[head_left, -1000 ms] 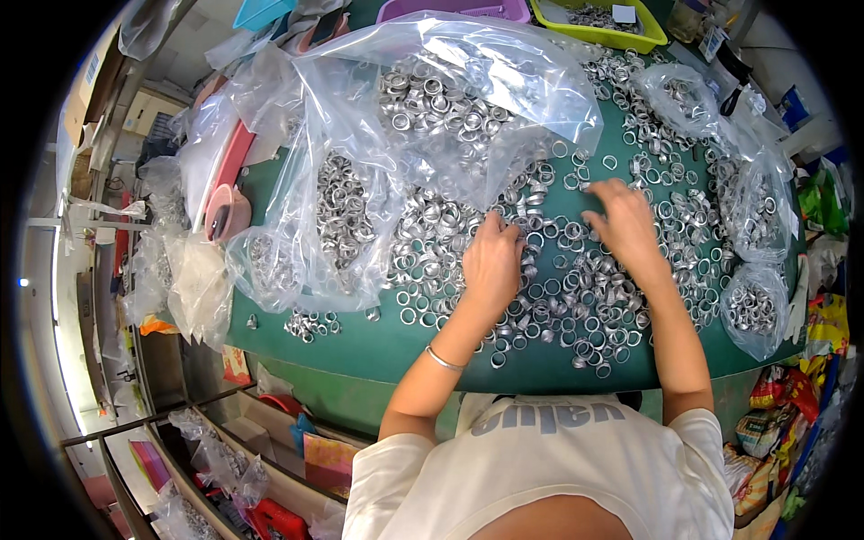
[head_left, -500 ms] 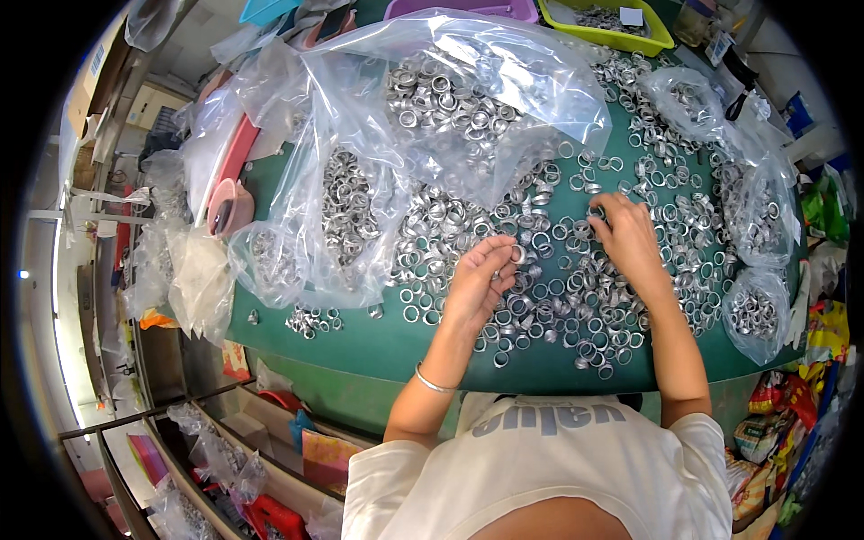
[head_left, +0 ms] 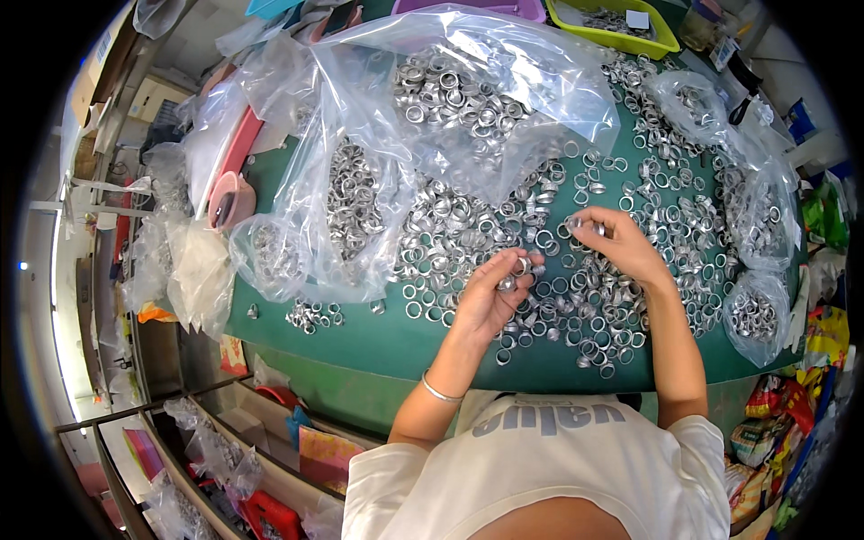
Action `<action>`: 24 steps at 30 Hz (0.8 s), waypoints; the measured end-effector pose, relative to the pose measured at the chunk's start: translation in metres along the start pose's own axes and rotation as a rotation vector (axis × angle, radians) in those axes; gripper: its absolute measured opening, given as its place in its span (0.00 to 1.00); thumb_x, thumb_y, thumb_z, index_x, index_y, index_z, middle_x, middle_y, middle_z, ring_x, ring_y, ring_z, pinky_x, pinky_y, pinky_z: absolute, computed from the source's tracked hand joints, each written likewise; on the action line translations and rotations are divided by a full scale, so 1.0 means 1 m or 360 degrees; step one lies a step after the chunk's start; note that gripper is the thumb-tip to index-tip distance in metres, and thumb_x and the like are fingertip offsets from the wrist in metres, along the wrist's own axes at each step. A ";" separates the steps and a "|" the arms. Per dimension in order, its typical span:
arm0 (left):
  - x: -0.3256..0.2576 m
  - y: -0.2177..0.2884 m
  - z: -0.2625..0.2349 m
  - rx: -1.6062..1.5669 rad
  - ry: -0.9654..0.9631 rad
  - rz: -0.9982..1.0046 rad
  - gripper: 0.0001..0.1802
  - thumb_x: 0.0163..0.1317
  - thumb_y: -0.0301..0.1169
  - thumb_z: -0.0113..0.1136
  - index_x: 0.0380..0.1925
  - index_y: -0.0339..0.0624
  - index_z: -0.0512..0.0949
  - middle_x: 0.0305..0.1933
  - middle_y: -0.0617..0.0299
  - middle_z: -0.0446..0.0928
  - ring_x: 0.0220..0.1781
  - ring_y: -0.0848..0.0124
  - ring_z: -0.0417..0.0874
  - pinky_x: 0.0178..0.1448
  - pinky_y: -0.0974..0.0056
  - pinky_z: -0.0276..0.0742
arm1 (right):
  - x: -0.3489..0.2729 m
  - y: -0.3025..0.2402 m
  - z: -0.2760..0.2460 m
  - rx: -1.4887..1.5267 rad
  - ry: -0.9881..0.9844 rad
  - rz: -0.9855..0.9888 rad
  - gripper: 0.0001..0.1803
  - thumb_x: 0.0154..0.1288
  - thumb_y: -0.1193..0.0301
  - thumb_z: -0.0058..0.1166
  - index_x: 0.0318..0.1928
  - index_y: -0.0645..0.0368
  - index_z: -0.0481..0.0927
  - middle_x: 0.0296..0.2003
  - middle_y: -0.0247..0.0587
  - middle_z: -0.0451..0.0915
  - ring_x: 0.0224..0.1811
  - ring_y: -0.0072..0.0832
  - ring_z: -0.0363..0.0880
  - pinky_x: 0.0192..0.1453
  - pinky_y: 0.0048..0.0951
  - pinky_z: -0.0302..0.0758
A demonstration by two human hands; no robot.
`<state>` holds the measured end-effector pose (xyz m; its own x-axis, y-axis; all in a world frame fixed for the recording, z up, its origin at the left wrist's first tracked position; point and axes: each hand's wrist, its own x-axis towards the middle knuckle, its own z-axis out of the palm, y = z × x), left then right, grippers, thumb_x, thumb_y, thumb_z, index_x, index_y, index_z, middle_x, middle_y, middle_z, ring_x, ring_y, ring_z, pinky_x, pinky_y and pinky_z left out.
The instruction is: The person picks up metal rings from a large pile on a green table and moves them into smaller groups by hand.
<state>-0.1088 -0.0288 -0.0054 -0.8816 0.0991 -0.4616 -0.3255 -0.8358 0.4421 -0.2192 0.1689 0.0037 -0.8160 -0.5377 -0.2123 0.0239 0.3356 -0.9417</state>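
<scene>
Silver metal rings (head_left: 450,225) lie in a wide heap over the green table (head_left: 396,337). Above the heap's near part, my left hand (head_left: 493,292) is turned partly palm up, with a few rings held between thumb and curled fingers. To its right, my right hand (head_left: 621,245) reaches down with thumb and fingertips pinched together at a ring (head_left: 573,225). The fingertips partly cover that ring, so whether it is lifted off the heap is unclear. More loose rings (head_left: 612,315) lie below my right hand and around my right forearm.
A large clear plastic bag (head_left: 360,108) of rings spreads across the table's far left. Smaller ring-filled bags (head_left: 754,315) line the right edge. Yellow-green (head_left: 616,31) and purple (head_left: 468,7) trays stand at the back. A pink cup (head_left: 232,202) sits left; open drawers (head_left: 270,432) lie below.
My right hand has moved left and slightly nearer, toward my left hand, its fingertips now at a ring. My left hand has shifted slightly right and nearer, showing more rings in its fingers.
</scene>
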 end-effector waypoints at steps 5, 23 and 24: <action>0.005 -0.004 -0.017 -0.0063 -0.0116 -0.0098 0.15 0.68 0.31 0.49 0.46 0.30 0.72 0.53 0.41 0.73 0.49 0.62 0.80 0.46 0.67 0.82 | -0.013 -0.001 -0.010 0.0233 -0.0297 0.0006 0.15 0.64 0.69 0.55 0.48 0.64 0.78 0.30 0.26 0.74 0.28 0.11 0.64 0.30 0.17 0.63; -0.001 -0.014 -0.033 -0.0300 -0.0561 -0.0170 0.16 0.67 0.33 0.52 0.50 0.37 0.74 0.37 0.60 0.78 0.24 0.78 0.72 0.22 0.75 0.62 | -0.037 -0.004 0.001 -0.0246 -0.0079 -0.0084 0.13 0.60 0.75 0.55 0.46 0.60 0.77 0.24 0.29 0.67 0.25 0.14 0.63 0.27 0.20 0.63; -0.008 -0.014 -0.020 -0.0010 -0.0364 -0.0085 0.16 0.67 0.32 0.52 0.51 0.37 0.74 0.37 0.60 0.78 0.24 0.79 0.71 0.21 0.76 0.62 | -0.038 -0.003 0.002 -0.0153 -0.0116 -0.0045 0.13 0.60 0.76 0.55 0.47 0.60 0.77 0.27 0.28 0.68 0.26 0.13 0.63 0.28 0.19 0.63</action>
<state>-0.0907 -0.0286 -0.0232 -0.9181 0.2623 -0.2973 -0.3719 -0.8296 0.4165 -0.1877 0.1869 0.0139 -0.7715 -0.6014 -0.2077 -0.0570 0.3904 -0.9189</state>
